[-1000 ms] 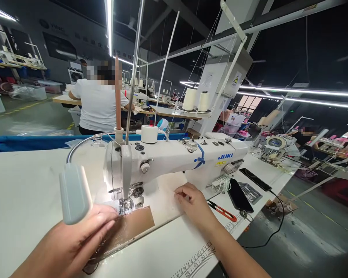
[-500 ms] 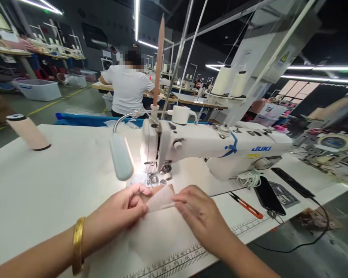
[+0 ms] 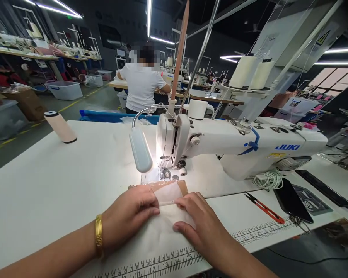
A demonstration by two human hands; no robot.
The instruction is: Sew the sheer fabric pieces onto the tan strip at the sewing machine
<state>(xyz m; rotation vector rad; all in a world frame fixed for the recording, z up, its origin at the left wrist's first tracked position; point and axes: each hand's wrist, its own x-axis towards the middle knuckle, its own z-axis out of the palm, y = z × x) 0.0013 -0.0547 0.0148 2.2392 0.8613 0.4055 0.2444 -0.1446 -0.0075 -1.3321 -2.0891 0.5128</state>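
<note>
A thin, see-through white fabric piece (image 3: 168, 193) lies in front of the sewing machine's presser foot (image 3: 165, 173), over a brown sheet (image 3: 183, 187). More pale cloth spreads toward me below a straight fold. My left hand (image 3: 136, 206), with a gold bangle (image 3: 99, 235) on the wrist, pinches the fabric's left side between thumb and fingers. At the right side, my right hand (image 3: 203, 220) rests on the cloth, its thumb spread away from the index finger. The white sewing machine (image 3: 214, 135) stands just beyond both hands, its lamp (image 3: 140, 150) lit.
A peach thread cone (image 3: 60, 127) stands on the table's left. Orange thread snips (image 3: 265, 208), a black phone (image 3: 292, 200) and coiled pale cord (image 3: 268, 180) lie at right. A printed ruler (image 3: 162, 266) runs along the front edge. A person in white (image 3: 145, 85) sits ahead.
My right hand has gone from pinching the fabric's fold to resting on it with thumb apart. The fabric now lies flatter, and my left fingers have closed in. The view has shifted left.
</note>
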